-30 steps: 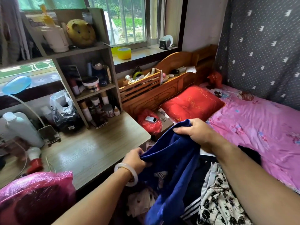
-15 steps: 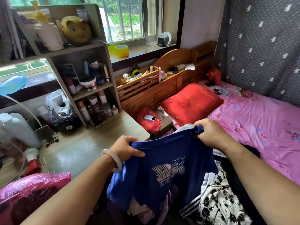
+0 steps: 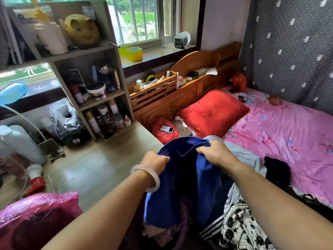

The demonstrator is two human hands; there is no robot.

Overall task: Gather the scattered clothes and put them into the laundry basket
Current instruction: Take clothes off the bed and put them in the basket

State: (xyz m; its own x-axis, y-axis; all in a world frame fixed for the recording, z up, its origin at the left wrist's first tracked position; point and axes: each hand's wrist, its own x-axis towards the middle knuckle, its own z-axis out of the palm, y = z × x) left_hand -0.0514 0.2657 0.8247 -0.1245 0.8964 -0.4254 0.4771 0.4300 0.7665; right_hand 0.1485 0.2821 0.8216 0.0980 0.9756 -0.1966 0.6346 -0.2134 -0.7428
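A blue shirt hangs between both hands at the bed's near edge. My left hand, a pale bangle on its wrist, grips its left top edge; my right hand grips the right top edge. Below the shirt shows the purple perforated laundry basket with pale clothes in it. A light grey garment and a black garment lie on the pink sheet. A black-and-white floral garment and a striped dark one lie under my right forearm.
A wooden desk with a shelf of bottles stands on the left. A pink plastic bag fills the lower left corner. A red pillow rests against the wooden headboard; a red bag with a power bank sits beside it.
My hands have come closer together, folding the spread blue shirt so its printed front no longer shows. The shirt hangs lower over the basket.
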